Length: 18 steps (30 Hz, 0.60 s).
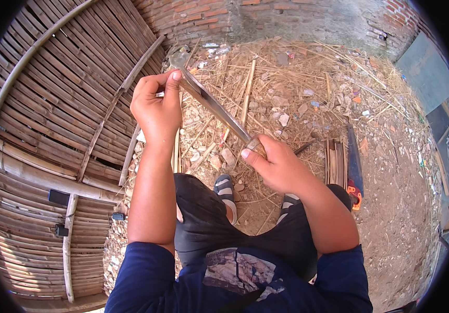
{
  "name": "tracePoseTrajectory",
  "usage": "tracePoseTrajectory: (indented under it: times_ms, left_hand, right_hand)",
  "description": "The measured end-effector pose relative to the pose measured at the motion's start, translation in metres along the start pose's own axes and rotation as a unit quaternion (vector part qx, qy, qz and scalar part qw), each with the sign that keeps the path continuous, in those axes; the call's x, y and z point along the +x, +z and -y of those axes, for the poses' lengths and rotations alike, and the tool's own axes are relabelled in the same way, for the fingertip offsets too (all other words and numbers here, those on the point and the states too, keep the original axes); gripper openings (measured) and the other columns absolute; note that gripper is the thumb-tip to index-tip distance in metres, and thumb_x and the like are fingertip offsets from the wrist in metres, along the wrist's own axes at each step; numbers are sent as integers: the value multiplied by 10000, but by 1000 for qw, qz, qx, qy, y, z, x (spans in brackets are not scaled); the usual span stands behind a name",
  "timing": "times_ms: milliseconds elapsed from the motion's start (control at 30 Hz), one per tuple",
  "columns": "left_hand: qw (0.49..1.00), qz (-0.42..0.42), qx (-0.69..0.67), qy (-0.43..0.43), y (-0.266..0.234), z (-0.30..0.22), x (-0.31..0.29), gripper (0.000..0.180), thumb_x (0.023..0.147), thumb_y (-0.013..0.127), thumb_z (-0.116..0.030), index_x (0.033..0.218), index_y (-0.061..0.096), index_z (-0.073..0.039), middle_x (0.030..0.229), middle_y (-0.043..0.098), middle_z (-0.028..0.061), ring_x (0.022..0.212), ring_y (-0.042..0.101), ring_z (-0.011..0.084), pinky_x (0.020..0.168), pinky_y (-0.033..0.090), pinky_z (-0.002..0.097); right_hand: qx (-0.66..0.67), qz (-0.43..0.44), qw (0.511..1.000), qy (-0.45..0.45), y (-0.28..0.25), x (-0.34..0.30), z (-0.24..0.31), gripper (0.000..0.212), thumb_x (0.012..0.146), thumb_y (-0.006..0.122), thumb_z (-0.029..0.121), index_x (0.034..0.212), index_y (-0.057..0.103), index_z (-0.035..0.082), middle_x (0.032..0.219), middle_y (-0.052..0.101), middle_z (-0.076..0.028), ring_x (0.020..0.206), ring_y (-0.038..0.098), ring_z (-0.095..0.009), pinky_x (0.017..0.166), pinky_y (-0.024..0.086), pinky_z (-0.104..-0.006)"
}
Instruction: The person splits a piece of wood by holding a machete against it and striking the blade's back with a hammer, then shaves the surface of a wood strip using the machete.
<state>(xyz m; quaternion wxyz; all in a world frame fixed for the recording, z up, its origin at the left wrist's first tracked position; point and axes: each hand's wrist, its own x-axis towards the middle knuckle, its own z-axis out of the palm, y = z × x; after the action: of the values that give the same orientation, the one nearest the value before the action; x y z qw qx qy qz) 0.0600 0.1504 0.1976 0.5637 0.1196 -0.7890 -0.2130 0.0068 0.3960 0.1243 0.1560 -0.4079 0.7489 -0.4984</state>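
Over littered ground (391,235), right fingers (267,145) wrap snugly round a knife (218,110).

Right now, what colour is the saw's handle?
The saw's handle is bright orange; it shows in the head view.

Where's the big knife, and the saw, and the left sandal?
Knife (215,106): head view, middle of the blade.
Saw (354,166): head view, on the dark blade.
Left sandal (225,188): head view, on the straps over the foot.
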Motion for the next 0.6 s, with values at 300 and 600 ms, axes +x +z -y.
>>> tracePoseTrajectory:
  times_ms: [300, 600]
  left_hand:
    - [999, -9, -13, 31, 6, 2, -1, 153, 909, 799, -162, 915, 766, -12, 853, 705, 62, 757, 638, 134, 695, 528, 279]
    - [986, 24, -134, -94, 10, 2, -9, 162, 932, 785, -168, 950, 765, -9, 909, 729, 59, 777, 666, 94, 682, 546, 245]
  right_hand:
    - [56, 19, 997, 45, -5, 2, -1, 422, 1012, 619, 387, 1082, 606, -29, 780, 655, -164, 716, 648, -272, 674, 489, -418]
    - [107, -34, 993, 27, -12, -4, 16, 435, 1000, 630, 386, 1071, 608, -43, 760, 646, -198, 717, 654, -318, 658, 480, -444]
